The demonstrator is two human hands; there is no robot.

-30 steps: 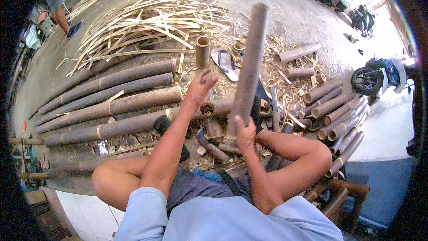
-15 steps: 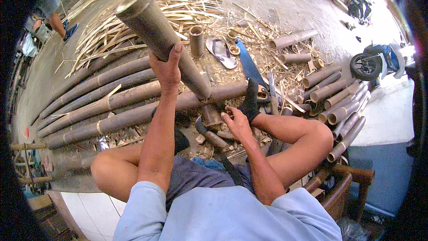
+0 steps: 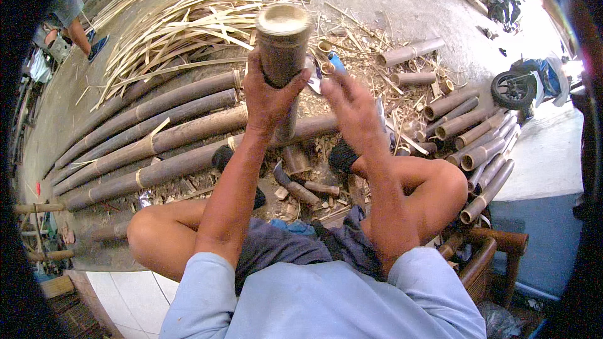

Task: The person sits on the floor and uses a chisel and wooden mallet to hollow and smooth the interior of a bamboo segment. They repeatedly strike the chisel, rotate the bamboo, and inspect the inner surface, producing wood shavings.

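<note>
My left hand is wrapped round a thick bamboo tube, held nearly upright with its pale cut end facing up. My right hand is raised just to the right of the tube, apart from it, blurred a little, with its fingers stretched out and nothing visible in them. Below the hands, a long bamboo pole lies crosswise in front of my legs. A curved blade with a stubby handle rests on the ground between my legs. Behind my right hand, a blue saw blade shows only in part.
More long poles lie at the left, below a heap of split bamboo strips. Short cut tubes are piled at the right. Shavings cover the ground ahead. A wheel stands far right; another person's leg shows far left.
The tube has swung from a leftward tilt to nearly upright and moved right with my left hand. My right hand has risen from beside the pole to near the tube.
</note>
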